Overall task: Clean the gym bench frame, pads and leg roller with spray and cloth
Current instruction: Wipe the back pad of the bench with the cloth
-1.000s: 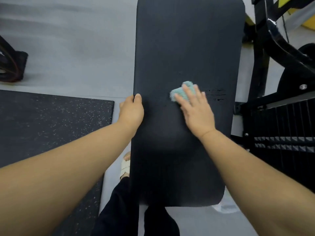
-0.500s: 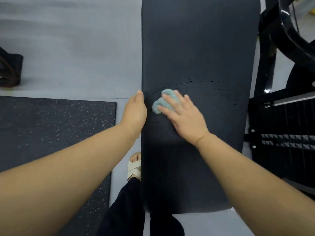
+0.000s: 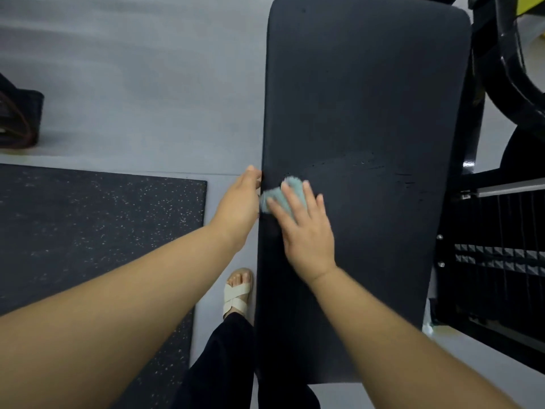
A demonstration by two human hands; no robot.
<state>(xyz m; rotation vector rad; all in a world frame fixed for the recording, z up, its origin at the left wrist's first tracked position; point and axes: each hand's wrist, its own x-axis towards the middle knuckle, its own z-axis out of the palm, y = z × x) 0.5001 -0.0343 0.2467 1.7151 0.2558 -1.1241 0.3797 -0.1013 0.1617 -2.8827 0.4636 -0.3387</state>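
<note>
Bench pad [image 3: 368, 98], matte black, runs away from your legs; your left hand [image 3: 237, 203] grips its left edge. Beside it, your flat, straight-fingered right hand [image 3: 306, 231] presses the teal cloth [image 3: 283, 196] down, dark streaks [image 3: 362, 164] just beyond.

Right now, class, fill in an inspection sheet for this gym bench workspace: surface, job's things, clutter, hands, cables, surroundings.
Surface: black bench pad, faint streaks across its middle.
Job's things: teal cloth on the pad near its left edge; spray not seen.
Clutter: dark object on the grey floor, far left.
Hands: right hand presses the cloth with flat fingers; left hand against the pad's left edge, fingers hidden.
Cables: nothing seen.
Surroundings: speckled mat, black machine frame on the right, sandalled foot beside the pad.
</note>
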